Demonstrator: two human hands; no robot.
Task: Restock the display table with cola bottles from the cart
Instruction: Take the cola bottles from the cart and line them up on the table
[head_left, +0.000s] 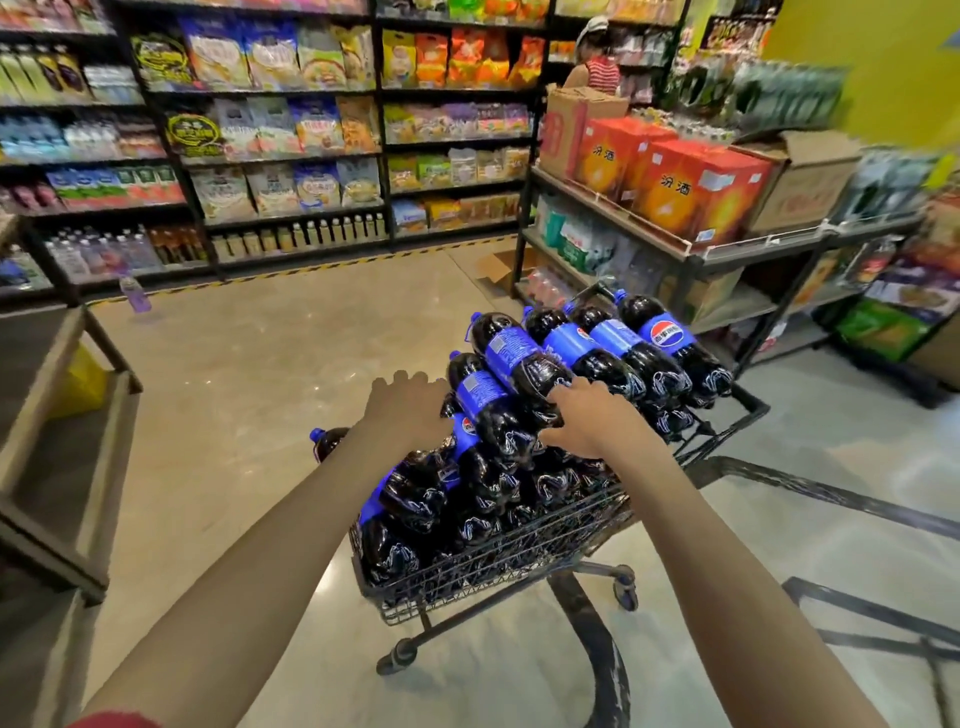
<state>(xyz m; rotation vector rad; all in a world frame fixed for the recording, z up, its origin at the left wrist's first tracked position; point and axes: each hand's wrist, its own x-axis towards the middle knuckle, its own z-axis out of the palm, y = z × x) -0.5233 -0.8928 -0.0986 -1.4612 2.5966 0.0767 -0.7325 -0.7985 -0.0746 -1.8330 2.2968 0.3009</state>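
Note:
A black wire cart (498, 564) stands in front of me, heaped with large cola bottles with blue labels lying on their sides. My left hand (408, 410) reaches over the pile with fingers straight, touching the left side of the upper bottles. My right hand (584, 418) has its fingers and thumb curled around the base of one top cola bottle (511, 358). A further row of bottles (631, 345) lies along the cart's far side. A wooden display table (117, 374) stands at the left edge, seen only in part.
Snack shelves (291, 130) line the back wall. A metal rack with orange boxes (691, 192) stands to the right behind the cart. A person (597, 62) stands at the far shelves. One bottle (134, 293) and a flat carton (501, 265) sit on the floor.

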